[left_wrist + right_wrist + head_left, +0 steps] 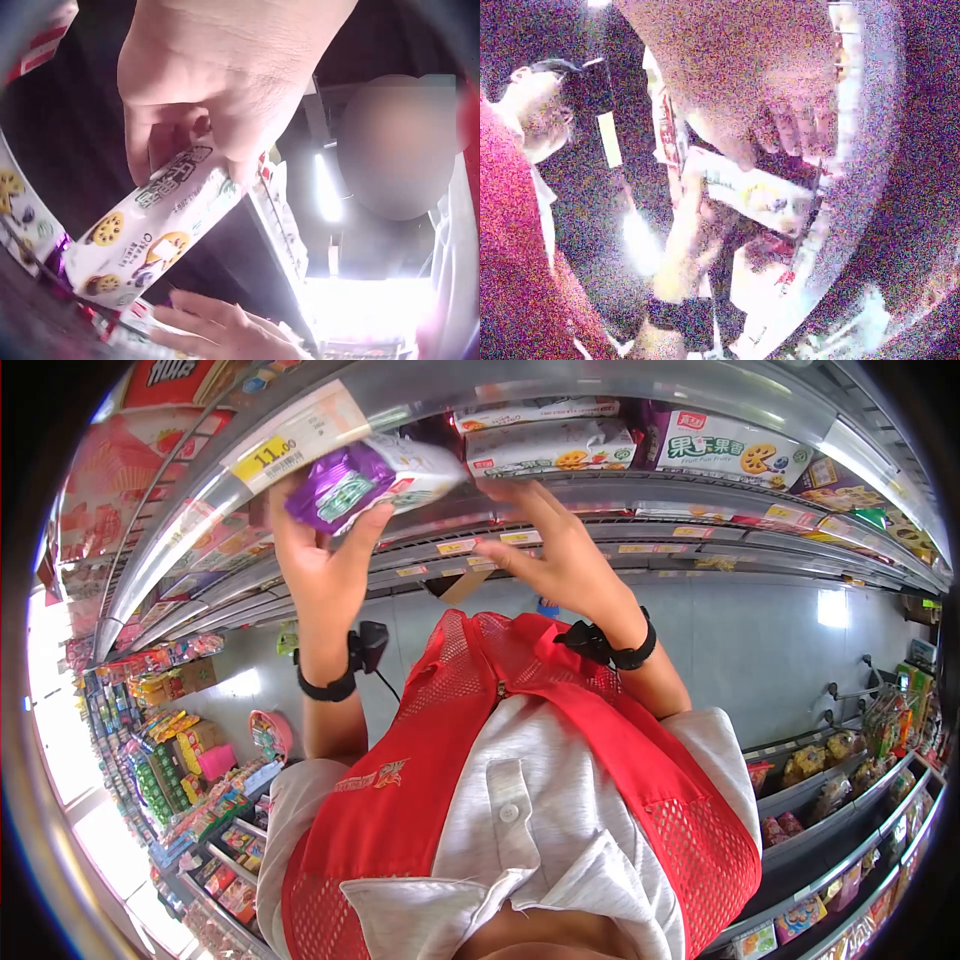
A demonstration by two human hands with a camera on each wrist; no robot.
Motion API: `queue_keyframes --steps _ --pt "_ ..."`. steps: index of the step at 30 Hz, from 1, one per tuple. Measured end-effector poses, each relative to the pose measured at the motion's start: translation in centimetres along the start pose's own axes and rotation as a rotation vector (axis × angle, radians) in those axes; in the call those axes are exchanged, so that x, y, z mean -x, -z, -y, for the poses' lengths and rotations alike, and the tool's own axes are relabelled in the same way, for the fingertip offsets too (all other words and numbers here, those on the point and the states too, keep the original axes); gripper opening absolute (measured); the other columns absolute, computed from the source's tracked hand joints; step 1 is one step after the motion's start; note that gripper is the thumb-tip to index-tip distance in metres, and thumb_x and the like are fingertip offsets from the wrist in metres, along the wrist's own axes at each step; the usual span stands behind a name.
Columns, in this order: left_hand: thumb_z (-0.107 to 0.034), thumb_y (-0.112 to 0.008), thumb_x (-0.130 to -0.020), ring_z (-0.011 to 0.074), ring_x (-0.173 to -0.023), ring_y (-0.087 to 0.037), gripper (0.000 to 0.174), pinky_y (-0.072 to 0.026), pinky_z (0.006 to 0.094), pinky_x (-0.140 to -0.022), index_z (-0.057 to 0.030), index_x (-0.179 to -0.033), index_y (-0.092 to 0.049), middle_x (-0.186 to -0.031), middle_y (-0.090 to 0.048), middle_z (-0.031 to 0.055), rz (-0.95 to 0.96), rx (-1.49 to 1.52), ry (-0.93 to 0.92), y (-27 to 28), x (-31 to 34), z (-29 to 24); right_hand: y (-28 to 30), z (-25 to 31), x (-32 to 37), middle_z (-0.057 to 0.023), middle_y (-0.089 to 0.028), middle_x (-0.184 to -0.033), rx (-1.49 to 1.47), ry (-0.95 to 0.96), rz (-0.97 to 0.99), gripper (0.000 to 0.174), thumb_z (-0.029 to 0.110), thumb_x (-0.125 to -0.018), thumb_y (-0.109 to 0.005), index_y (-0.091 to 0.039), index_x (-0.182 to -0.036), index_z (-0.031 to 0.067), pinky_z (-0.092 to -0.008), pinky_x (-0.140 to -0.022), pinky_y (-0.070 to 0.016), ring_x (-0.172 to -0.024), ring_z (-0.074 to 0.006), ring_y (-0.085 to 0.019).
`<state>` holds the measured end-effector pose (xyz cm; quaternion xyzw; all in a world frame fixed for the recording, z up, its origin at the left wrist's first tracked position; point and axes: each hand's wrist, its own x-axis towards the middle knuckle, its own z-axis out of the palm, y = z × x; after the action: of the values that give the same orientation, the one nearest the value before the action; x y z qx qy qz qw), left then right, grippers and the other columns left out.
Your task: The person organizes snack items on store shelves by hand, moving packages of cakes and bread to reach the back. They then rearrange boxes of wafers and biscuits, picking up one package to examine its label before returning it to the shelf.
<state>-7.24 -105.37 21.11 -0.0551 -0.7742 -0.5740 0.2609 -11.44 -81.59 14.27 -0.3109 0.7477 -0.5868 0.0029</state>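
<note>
In the head view, my left hand point(325, 575) grips a white package with a purple end point(345, 485), thumb on its near side, just under the shelf edge. The left wrist view shows my left hand point(217, 75) pinching the package point(157, 217), printed with cookies and fruit, and tilted. My right hand point(575, 565) is to its right with fingers spread, its fingertips just below a white box point(550, 448) on the shelf; whether they touch it I cannot tell. The right wrist view is grainy; it shows the package point(757, 195) between my left hand point(686, 240) and right hand point(735, 82).
A price tag point(275, 452) hangs on the shelf rail at upper left. Another fruit-print box point(735, 452) stands further right. Lower shelves run beneath the hands. Behind are grey floor point(740, 650), a pink basket point(270, 732) and a cart point(885, 710) at far right.
</note>
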Motion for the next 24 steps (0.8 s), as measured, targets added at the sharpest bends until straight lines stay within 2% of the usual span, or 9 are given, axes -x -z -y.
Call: queue_keyframes --steps 3,6,11,13,14,16,18,19,24 --pt "-0.005 -0.086 -0.083 0.0156 -0.11 -0.063 0.061 -0.0518 0.0314 -0.098 -0.0022 -0.131 -0.049 -0.123 -0.062 0.0076 -0.077 0.164 0.028 -1.3 2.3 0.2 -0.8 0.5 0.1 -0.0163 -0.054 -0.145 -0.147 -0.039 0.09 0.086 0.028 -0.082 -0.087 -0.043 -0.153 0.0067 -0.0424 -0.103 -0.0513 -0.129 -0.029 -0.058" --pt "-0.004 -0.086 -0.083 0.0157 -0.112 -0.063 0.061 -0.052 0.0322 -0.098 -0.0014 -0.132 -0.049 -0.127 -0.061 0.0075 -0.15 0.258 0.099 1.1 4.0 2.6 -2.0 -0.2 0.4 -0.0176 -0.05 -0.149 -0.045 0.022 -0.059 0.085 0.028 -0.082 -0.087 -0.044 -0.151 0.0039 -0.0421 -0.105 -0.0505 -0.133 -0.0296 -0.055" --pt "-0.018 -0.052 -0.103 0.0352 -0.13 -0.058 0.049 -0.0491 0.0538 -0.11 -0.0015 -0.148 -0.041 -0.144 -0.053 0.019 -0.226 0.487 0.172 2.9 6.1 2.1 -4.2 0.9 0.4 -0.0235 -0.04 -0.156 -0.216 -0.02 -0.002 0.098 0.02 -0.083 -0.087 -0.027 -0.158 0.0034 -0.0426 -0.105 -0.0509 -0.139 -0.0328 -0.05" --pt "-0.009 -0.054 -0.099 0.0349 -0.128 -0.059 0.05 -0.0502 0.0552 -0.108 0.0013 -0.146 -0.041 -0.141 -0.055 0.0194 -0.239 0.612 0.15 3.6 7.2 2.2 -5.4 1.4 0.4 -0.0239 -0.04 -0.157 -0.22 -0.028 -0.049 0.103 0.017 -0.083 -0.087 -0.021 -0.161 0.0034 -0.042 -0.104 -0.0518 -0.138 -0.0324 -0.051" --pt "-0.004 -0.055 -0.097 0.0347 -0.127 -0.06 0.051 -0.0508 0.0558 -0.107 0.0027 -0.145 -0.041 -0.139 -0.055 0.0196 -0.246 0.676 0.142 4.0 7.9 2.5 -5.6 1.5 0.4 -0.0242 -0.04 -0.157 -0.202 -0.048 -0.056 0.103 0.017 -0.084 -0.086 -0.02 -0.161 0.0031 -0.0419 -0.104 -0.0519 -0.138 -0.0329 -0.052" --pt "-0.022 -0.055 -0.1 0.0366 -0.134 -0.054 0.057 -0.0462 0.0567 -0.112 -0.0015 -0.15 -0.039 -0.146 -0.052 0.0191 -0.183 0.621 0.227 5.8 8.9 3.7 -5.9 1.7 0.5 -0.0248 -0.041 -0.157 -0.161 -0.09 -0.064 0.103 0.017 -0.085 -0.085 -0.018 -0.162 0.0024 -0.0418 -0.103 -0.0521 -0.136 -0.0337 -0.053" --pt "-0.025 -0.056 -0.1 0.0362 -0.132 -0.056 0.058 -0.0478 0.0564 -0.11 -0.0023 -0.15 -0.038 -0.146 -0.052 0.0189 -0.134 0.759 0.302 7.1 9.3 4.0 -6.4 1.6 1.0 -0.0205 -0.048 -0.152 -0.26 -0.114 -0.03 0.096 0.013 -0.087 -0.083 -0.022 -0.161 0.002 -0.0398 -0.101 -0.0529 -0.129 -0.027 -0.058" --pt "-0.007 -0.058 -0.097 0.0333 -0.124 -0.062 0.054 -0.0576 0.0514 -0.098 0.0019 -0.146 -0.039 -0.138 -0.055 0.0193 -0.137 0.948 0.378 7.4 9.2 4.0 -6.5 1.9 1.5 -0.0195 -0.049 -0.151 -0.334 -0.175 0.01 0.093 0.012 -0.088 -0.082 -0.024 -0.16 0.0019 -0.0391 -0.1 -0.0532 -0.127 -0.025 -0.059" --pt "-0.012 -0.069 -0.094 0.0244 -0.12 -0.062 0.065 -0.0556 0.0424 -0.099 -0.0028 -0.15 -0.038 -0.132 -0.055 0.0115 -0.028 0.553 0.35 10.2 9.7 5.7 -7.8 2.7 2.9 -0.0149 -0.055 -0.138 -0.623 -0.342 0.034 0.068 0.002 -0.09 -0.078 -0.041 -0.147 -0.0004 -0.0331 -0.097 -0.0552 -0.115 -0.0179 -0.061"
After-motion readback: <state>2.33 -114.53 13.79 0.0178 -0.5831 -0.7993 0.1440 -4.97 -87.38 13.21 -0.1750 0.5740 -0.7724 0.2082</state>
